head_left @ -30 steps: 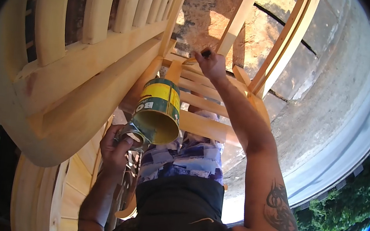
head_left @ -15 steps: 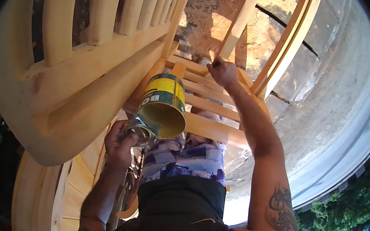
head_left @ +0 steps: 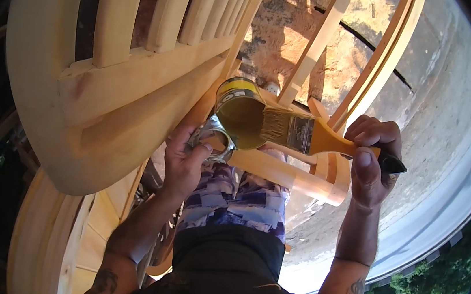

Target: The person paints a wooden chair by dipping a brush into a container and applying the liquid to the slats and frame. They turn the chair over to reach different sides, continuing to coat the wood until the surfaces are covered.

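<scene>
My right hand [head_left: 375,154] grips the yellow handle of a wide paintbrush [head_left: 329,139], whose tip end is black. Its pale bristles point left, at the mouth of a paint can [head_left: 236,88] with a yellow and dark green label. The can is tilted, its open mouth towards me and its inside yellowish. My left hand [head_left: 183,161] is closed round a small shiny round container [head_left: 222,151] just below the can. The two vessels appear to touch. Whether the left fingers also hold the can is hidden.
A large slatted wooden panel [head_left: 139,72] rises close on the left. Wooden rails [head_left: 316,46] and a crossbar [head_left: 279,172] stand ahead and below. Beyond lie broken paving [head_left: 280,36] and a grey road surface [head_left: 430,123]. More wooden pieces [head_left: 51,236] are at lower left.
My right hand has moved right and back from the far rail, bringing the paintbrush into full view. My left hand, the can and the small container have shifted up and right.
</scene>
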Tool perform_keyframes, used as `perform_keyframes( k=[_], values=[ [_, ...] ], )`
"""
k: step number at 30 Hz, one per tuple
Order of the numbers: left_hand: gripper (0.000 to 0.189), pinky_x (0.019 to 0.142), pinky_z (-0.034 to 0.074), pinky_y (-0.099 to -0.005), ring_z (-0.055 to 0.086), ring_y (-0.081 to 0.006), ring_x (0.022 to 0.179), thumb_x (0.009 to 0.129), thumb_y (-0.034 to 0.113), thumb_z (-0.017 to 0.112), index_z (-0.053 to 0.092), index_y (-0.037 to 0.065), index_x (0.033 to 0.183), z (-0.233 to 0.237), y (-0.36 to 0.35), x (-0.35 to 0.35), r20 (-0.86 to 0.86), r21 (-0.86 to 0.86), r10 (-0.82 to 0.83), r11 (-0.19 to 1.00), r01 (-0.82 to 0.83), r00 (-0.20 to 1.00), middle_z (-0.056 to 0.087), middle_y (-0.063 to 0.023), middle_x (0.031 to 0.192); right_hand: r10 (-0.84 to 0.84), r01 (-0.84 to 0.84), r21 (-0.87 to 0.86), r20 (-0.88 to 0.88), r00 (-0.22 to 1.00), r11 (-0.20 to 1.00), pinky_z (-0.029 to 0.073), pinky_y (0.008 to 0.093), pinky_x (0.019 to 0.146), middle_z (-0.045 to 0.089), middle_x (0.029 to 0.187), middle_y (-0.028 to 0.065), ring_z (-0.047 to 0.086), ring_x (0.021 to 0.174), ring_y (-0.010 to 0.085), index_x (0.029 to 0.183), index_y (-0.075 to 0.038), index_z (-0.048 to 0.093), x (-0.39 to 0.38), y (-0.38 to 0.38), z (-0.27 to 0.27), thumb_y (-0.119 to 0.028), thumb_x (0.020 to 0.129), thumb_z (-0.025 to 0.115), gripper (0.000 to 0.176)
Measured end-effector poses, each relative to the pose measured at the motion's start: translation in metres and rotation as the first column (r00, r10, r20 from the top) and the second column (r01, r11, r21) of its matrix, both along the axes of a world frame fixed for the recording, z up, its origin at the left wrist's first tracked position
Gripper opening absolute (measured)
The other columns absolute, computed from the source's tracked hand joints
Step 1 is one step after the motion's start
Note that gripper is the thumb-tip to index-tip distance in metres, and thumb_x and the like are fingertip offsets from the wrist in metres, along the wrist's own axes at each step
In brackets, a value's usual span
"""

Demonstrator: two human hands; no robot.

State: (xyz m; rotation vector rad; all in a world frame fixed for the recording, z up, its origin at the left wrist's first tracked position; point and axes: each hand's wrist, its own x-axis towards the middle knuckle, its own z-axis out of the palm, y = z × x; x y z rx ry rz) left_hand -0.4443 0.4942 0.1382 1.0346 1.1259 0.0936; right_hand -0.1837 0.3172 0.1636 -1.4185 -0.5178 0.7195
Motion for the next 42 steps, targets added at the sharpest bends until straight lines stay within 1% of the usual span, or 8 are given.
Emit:
perform_keyframes(
  k=[2,5,8,11,19,25,35,42],
  values=[
    [0.029,0.083,0.051,-0.0271,0.063,-0.0123,0.094,0.088,-0.004,0.053,0.059,-0.004,0.117,0.001,-0.006,0.006,0.007,-0.011,0.02,1.0,-0.02,1.0,0.066,-0.0079,0.106,0.225,-0.202,-0.134,0.185,0.957,0.97,0.044,0.0302,0.058,0.06,0.074,0.0084,0.056,0.063,0.0167,0.09,-0.002,0.058,-0.009,0.017,0.014,-0.009,0.079,0.076,0.022],
    [0.03,0.085,0.051,-0.0269,0.063,-0.0119,0.095,0.088,-0.005,0.054,0.059,-0.005,0.118,0.001,-0.015,0.012,0.017,-0.06,0.037,0.998,-0.036,0.999,0.066,-0.0077,0.106,0.496,-0.341,-0.373,0.498,0.711,0.863,0.047,0.0375,0.055,0.056,0.075,0.0059,0.059,0.065,0.0255,0.095,-0.008,0.061,-0.033,0.042,0.0,-0.006,0.072,0.078,0.029],
    [0.03,0.086,0.051,-0.0269,0.063,-0.012,0.096,0.089,-0.005,0.053,0.058,-0.005,0.119,-0.003,-0.021,0.013,0.033,-0.09,0.033,0.995,-0.03,0.999,0.066,-0.0077,0.107,0.617,-0.327,-0.553,0.492,0.614,0.766,0.049,0.0389,0.056,0.056,0.077,0.0071,0.061,0.068,0.0268,0.097,-0.009,0.062,-0.061,0.048,-0.016,-0.007,0.072,0.076,0.029],
    [0.031,0.086,0.052,-0.0275,0.063,-0.0125,0.096,0.089,-0.006,0.053,0.058,-0.005,0.119,-0.007,-0.025,0.01,0.039,-0.089,0.043,0.995,-0.04,0.998,0.066,-0.0078,0.107,0.635,-0.365,-0.552,0.445,0.632,0.75,0.048,0.0397,0.053,0.057,0.08,0.0072,0.063,0.069,0.0272,0.101,-0.009,0.063,-0.066,0.042,-0.019,-0.008,0.072,0.075,0.032],
    [0.032,0.087,0.054,-0.0287,0.064,-0.0135,0.096,0.089,-0.005,0.053,0.058,-0.005,0.12,-0.007,-0.027,0.007,0.024,-0.092,0.11,0.99,-0.108,0.994,0.066,-0.008,0.108,0.252,-0.098,-0.391,0.365,0.896,0.915,0.046,0.0297,0.047,0.063,0.071,0.0082,0.062,0.055,0.0196,0.098,-0.004,0.064,-0.051,0.007,0.008,-0.004,0.08,0.077,0.022],
    [0.033,0.085,0.054,-0.0279,0.063,-0.0128,0.094,0.088,-0.005,0.053,0.058,-0.004,0.121,-0.007,-0.031,0.007,0.012,-0.104,0.129,0.986,-0.127,0.992,0.065,-0.007,0.107,0.101,0.023,-0.353,0.328,0.939,0.935,0.045,0.0215,0.048,0.067,0.071,0.0076,0.059,0.054,0.0078,0.097,0.003,0.065,-0.049,-0.023,0.014,-0.003,0.083,0.077,0.019],
    [0.036,0.085,0.052,-0.0264,0.061,-0.0117,0.093,0.087,-0.006,0.053,0.057,-0.004,0.123,-0.006,-0.033,0.003,0.014,-0.082,0.112,0.991,-0.11,0.994,0.064,-0.0063,0.106,-0.004,0.067,-0.322,0.191,0.982,0.944,0.048,0.0202,0.056,0.068,0.082,0.0113,0.062,0.065,0.0081,0.097,0.006,0.065,-0.044,-0.046,0.017,0.0,0.083,0.074,0.017],
    [0.034,0.088,0.052,-0.027,0.062,-0.0124,0.096,0.088,-0.005,0.053,0.057,-0.005,0.122,-0.006,-0.033,0.001,0.045,-0.12,0.148,0.983,-0.142,0.988,0.065,-0.0074,0.108,-0.08,0.084,-0.358,0.026,0.996,0.93,0.041,0.0178,0.059,0.066,0.082,0.007,0.056,0.067,0.006,0.099,0.004,0.065,-0.039,-0.058,0.018,-0.006,0.087,0.072,0.018]
  ],
)
